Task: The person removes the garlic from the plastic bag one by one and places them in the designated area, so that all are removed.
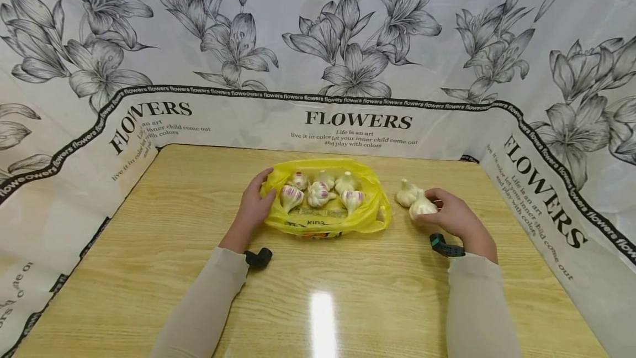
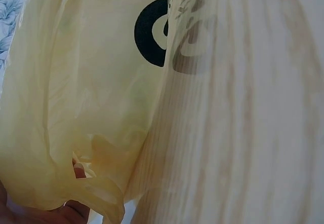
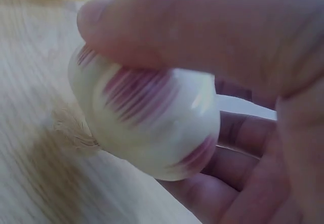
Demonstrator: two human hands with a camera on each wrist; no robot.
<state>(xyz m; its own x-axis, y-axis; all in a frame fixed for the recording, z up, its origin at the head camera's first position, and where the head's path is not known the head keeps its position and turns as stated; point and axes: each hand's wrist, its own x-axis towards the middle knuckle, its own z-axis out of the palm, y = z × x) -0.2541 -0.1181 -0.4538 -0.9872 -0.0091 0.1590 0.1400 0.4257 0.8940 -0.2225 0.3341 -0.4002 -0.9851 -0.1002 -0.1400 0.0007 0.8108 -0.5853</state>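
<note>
A yellow plastic bag (image 1: pixel 376 187) lies spread open on the table, with several white and purple garlic bulbs (image 1: pixel 318 194) inside. My left hand (image 1: pixel 254 199) grips the bag's left rim, thumb on the near side. In the left wrist view, yellow plastic (image 2: pixel 106 82) fills much of the picture and partly covers the fingers (image 2: pixel 76 211). To the right of the bag, my right hand (image 1: pixel 449 215) holds a garlic bulb (image 1: pixel 422 206) between thumb and fingers. Purple streaks show on this bulb (image 3: pixel 147 112) up close. Another garlic bulb (image 1: pixel 406 192) sits just behind and left of it.
The wooden table (image 1: pixel 278 303) has a bright light reflection near its front. White cloth (image 1: pixel 238 120) printed with flowers and lettering walls off the back and both sides. Dark wrist straps (image 1: pixel 447 246) show at both sleeves.
</note>
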